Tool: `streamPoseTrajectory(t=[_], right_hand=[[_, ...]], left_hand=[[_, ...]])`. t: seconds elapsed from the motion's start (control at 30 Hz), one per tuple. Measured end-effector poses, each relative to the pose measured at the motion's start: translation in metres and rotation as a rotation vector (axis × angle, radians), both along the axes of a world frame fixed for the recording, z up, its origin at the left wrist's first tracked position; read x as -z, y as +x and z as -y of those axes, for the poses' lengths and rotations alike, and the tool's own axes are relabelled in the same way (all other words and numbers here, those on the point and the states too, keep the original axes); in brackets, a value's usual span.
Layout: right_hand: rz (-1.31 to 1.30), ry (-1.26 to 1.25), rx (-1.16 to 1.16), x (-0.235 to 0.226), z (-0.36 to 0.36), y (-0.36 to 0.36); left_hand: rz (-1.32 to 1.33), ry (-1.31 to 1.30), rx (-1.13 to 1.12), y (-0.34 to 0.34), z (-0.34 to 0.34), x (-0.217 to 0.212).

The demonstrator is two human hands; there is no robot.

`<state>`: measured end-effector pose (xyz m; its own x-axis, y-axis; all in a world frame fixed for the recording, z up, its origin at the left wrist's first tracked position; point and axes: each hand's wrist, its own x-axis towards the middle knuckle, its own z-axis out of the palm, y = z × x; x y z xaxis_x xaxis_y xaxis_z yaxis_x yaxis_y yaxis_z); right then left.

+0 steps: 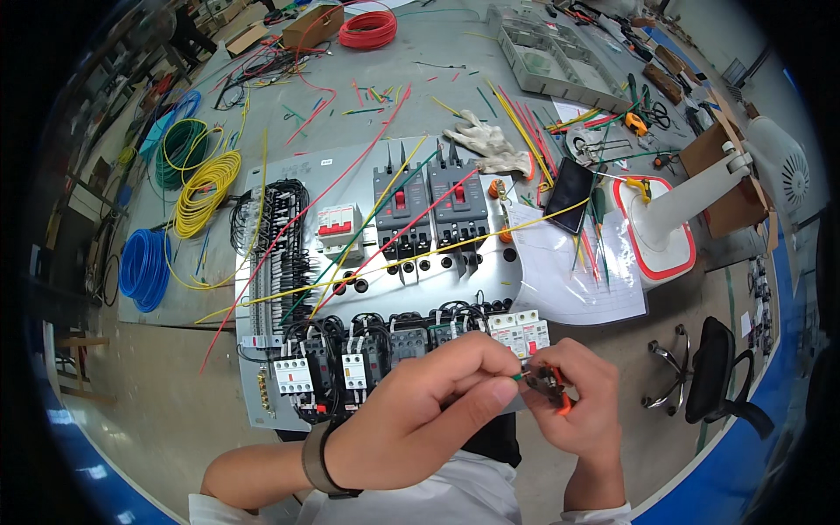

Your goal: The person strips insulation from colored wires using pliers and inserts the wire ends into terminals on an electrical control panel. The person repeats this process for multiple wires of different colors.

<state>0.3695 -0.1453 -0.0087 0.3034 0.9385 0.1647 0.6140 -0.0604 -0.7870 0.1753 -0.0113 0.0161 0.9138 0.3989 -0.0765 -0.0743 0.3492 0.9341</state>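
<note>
Near the front edge of a metal mounting plate (398,297), both my hands are together. My left hand (424,416), with a dark band on its wrist, pinches a thin green wire (520,376); only a short end shows. Wrapped round a pair of pliers (549,385) with orange handles is my right hand (584,402). The pliers' jaws meet the wire's end; whether they grip it I cannot tell. Just beyond stand white miniature breakers (521,334). Black contactors with white tops (293,376) line the plate's near side, partly hidden by my left hand.
Large grey breakers (401,197) and loose red, green and yellow wires cross the plate. Wire coils (207,192) lie left. On the right are a glove (490,144), a phone (570,194), drawing sheets (577,284) and a white fan (665,236). An office chair (713,372) stands beyond the table edge.
</note>
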Motion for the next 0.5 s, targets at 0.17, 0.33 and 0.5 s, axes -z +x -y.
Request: streamPoseTrajectory(t=[0.17,0.33,0.5], right_hand=[[0.048,0.011,0.059,0.009,-0.004,-0.007],[-0.006,-0.023,0.222,0.025,0.018,-0.003],[-0.102,-0.021,0.237,0.046,0.037,0.014]], left_hand=[[0.016,0.125,-0.091,-0.004,-0.004,0.007],[-0.040,0.499,-0.110,0.019,-0.038,-0.002],[-0.052,0.629,-0.207,0.014,-0.030,0.006]])
